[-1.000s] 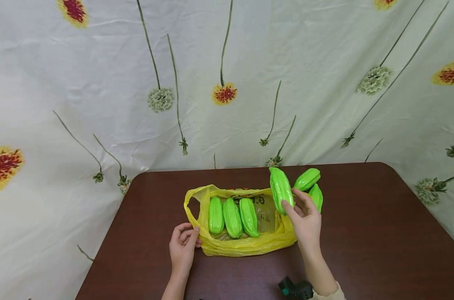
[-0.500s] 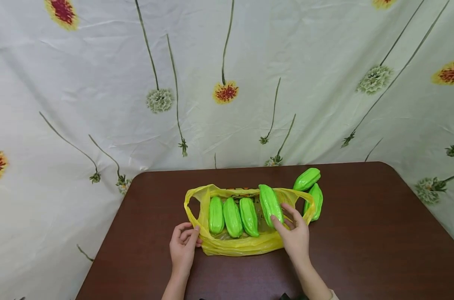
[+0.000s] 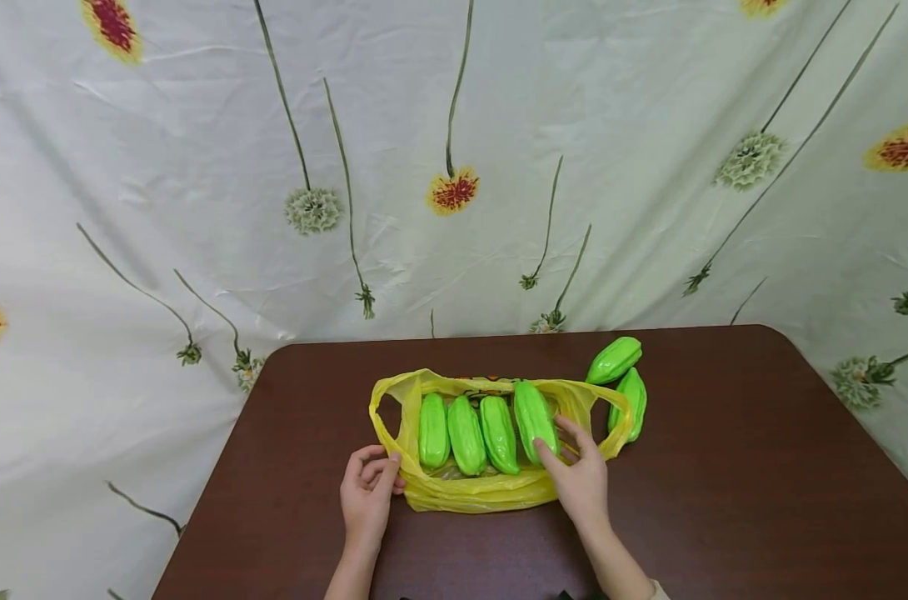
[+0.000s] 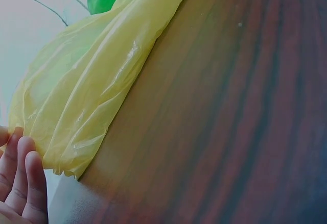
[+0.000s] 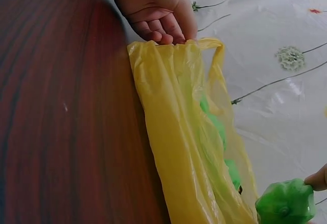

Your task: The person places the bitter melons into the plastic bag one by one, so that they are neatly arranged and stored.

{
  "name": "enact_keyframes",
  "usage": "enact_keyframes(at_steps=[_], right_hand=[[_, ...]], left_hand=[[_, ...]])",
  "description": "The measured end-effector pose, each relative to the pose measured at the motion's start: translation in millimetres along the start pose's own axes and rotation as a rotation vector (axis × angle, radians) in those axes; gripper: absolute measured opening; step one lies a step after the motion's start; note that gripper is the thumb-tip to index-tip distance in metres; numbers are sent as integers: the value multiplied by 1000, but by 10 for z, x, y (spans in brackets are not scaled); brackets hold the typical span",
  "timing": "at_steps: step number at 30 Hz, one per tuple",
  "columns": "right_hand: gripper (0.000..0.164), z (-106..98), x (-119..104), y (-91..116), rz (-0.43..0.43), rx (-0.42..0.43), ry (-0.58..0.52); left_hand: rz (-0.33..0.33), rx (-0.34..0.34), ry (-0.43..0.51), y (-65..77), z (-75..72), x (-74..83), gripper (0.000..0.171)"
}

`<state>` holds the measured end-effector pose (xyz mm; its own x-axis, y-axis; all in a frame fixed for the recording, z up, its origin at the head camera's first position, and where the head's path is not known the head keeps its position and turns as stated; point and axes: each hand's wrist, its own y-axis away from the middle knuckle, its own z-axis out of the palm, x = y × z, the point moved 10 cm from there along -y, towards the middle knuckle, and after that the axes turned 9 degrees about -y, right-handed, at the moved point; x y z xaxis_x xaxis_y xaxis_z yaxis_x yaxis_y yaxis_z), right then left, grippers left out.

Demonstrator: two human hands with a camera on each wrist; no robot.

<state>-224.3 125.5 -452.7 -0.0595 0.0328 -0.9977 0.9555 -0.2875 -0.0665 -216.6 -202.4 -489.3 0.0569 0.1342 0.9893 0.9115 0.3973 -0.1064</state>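
A yellow plastic bag (image 3: 484,498) lies on its side or spread with its mouth open toward me; three glossy green ridged gourds (image 3: 465,436) rest side by side in it. My right hand (image 3: 583,483) grips another gourd (image 3: 532,417) by its lower right side, thumb in front, just over the bag's right part. In the right wrist view that gripped gourd (image 5: 286,202) shows end-on beside the bag. At the bag's near left corner, my left hand (image 3: 367,492) pinches the plastic edge; its fingers (image 4: 34,183) touch the yellow film in the left wrist view.
Two more green gourds (image 3: 614,360) lie right of the bag, one partly behind its right handle loop (image 3: 625,421). The dark brown table (image 3: 739,467) has rounded far corners. A pale floral cloth (image 3: 649,208) hangs behind it.
My right hand has carried its gourd left and downward from beyond the bag's right side to over its opening. The left hand stays at the bag's corner.
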Motion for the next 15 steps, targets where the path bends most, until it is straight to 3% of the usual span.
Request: enact_keyframes(at_steps=[15], right_hand=[[48, 46, -20, 22, 29, -33, 139]], left_hand=[[10, -5, 18, -10, -2, -2, 22]])
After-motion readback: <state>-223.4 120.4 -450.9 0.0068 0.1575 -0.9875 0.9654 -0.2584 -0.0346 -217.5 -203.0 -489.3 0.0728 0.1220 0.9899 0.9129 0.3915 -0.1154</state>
